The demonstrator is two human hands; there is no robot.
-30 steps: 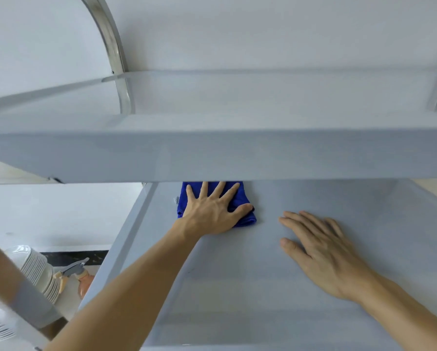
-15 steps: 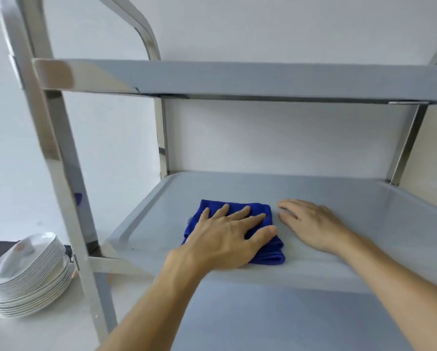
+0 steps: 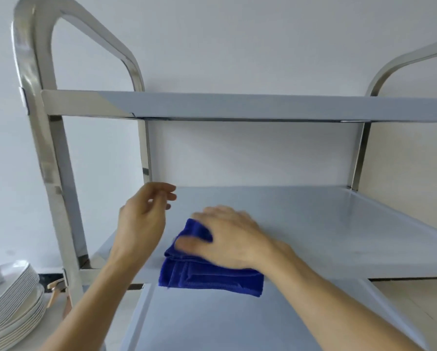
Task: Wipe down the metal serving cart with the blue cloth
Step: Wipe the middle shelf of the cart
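- The blue cloth [image 3: 207, 274] is a deep royal blue, folded into a thick pad with layered edges showing along its left side.
- It lies at the front edge of the middle shelf [image 3: 326, 224] of the metal serving cart [image 3: 47, 153], and its near part hangs over that front lip.
- My right hand [image 3: 234, 238] lies on top of the cloth, palm down; the fingers curl over its far edge and the thumb presses its left side, so I read it as gripping the cloth. The hand is blurred, so I cannot make out each finger.
- My left hand [image 3: 142, 219] hovers in the air just left of the cloth, touching nothing I can see; its fingers are loosely curled and it holds nothing.
- The cart's shelves are matt grey, its frame posts shiny steel.
- A stack of white plates [image 3: 9, 302] stands low to the left of the cart.
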